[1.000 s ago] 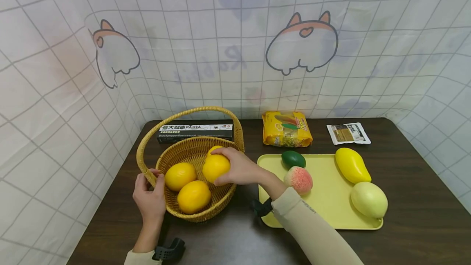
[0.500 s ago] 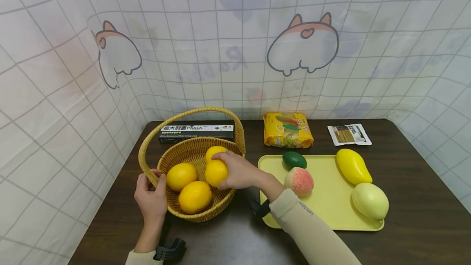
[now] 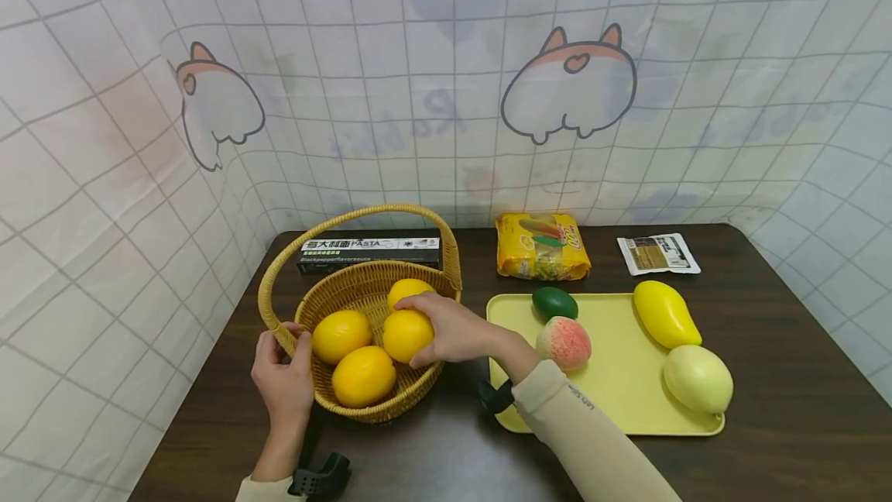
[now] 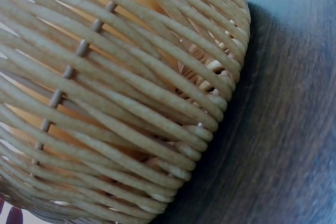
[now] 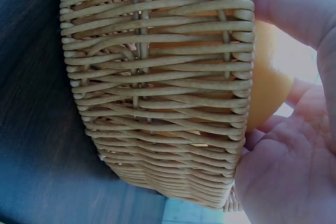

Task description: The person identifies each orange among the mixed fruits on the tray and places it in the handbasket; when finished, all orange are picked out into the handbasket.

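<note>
A wicker basket (image 3: pixel 372 277) with a tall arched handle holds several yellow lemons. At its left side my left hand (image 3: pixel 284 378) grips the foot of the handle, thumb toward the rim. My right hand (image 3: pixel 456 324) reaches over the right rim and holds a lemon (image 3: pixel 404 337) between thumb and fingers, low in the basket. Behind that one sits another lemon (image 3: pixel 409 290), partly covered by the hand. Two more, a lemon (image 3: pixel 342 335) and a lemon (image 3: pixel 364 376), lie at the left. In the right wrist view, the basket wall (image 5: pixel 157 82) hides part of the held lemon (image 5: pixel 268 77).
Right of the basket, a yellow tray (image 3: pixel 627 370) bears a green fruit (image 3: pixel 554 303), a peach (image 3: pixel 567 342), a mango (image 3: pixel 666 314) and a pale round fruit (image 3: pixel 698 379). Along the back are a pasta box (image 3: pixel 369 250), a yellow packet (image 3: pixel 542 246) and a white sachet (image 3: pixel 658 254).
My right hand has lowered the lemon a little toward the basket's near side, showing more of the lemon behind. The front lemon has shifted slightly left. My left hand keeps its grip.
</note>
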### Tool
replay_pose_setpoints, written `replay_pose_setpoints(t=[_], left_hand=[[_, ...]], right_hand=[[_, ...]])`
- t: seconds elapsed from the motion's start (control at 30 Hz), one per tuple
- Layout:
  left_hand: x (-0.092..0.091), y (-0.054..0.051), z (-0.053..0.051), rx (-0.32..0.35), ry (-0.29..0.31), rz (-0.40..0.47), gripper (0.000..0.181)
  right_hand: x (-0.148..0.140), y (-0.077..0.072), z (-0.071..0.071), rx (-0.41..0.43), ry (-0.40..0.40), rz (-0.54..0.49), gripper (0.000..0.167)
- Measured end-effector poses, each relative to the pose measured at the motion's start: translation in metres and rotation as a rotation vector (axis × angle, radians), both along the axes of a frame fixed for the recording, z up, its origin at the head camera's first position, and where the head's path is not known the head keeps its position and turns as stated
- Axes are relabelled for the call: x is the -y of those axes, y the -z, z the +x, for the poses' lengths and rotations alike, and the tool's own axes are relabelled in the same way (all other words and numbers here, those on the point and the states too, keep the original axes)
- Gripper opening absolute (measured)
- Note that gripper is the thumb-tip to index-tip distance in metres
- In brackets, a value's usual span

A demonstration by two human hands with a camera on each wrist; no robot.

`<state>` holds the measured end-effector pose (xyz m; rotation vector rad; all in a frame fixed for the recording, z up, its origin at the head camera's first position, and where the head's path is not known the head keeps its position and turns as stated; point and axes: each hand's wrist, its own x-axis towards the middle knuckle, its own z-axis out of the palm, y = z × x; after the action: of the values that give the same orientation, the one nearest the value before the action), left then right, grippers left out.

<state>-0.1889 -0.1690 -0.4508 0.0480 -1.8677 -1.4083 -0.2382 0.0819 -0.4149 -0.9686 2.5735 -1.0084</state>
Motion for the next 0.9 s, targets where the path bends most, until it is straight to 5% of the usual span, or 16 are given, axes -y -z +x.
replay_pose_setpoints(t=[0.33, 0.67, 0.9], left_hand=[[0.001, 0.0, 0.0, -0.002, -0.002, -0.007, 0.012], [0.0, 0.0, 0.0, -0.007, -0.005, -0.002, 0.012], [-0.001, 0.0, 0.0, -0.003, -0.012, -0.005, 0.011]], right_hand=[[0.002, 0.0, -0.002, -0.017, 0.016, 0.022, 0.074], [0.003, 0.001, -0.002, 0.021, 0.001, -0.077, 0.063], [-0.001, 0.007, 0.009, 0.04, 0.028, -0.251, 0.056]])
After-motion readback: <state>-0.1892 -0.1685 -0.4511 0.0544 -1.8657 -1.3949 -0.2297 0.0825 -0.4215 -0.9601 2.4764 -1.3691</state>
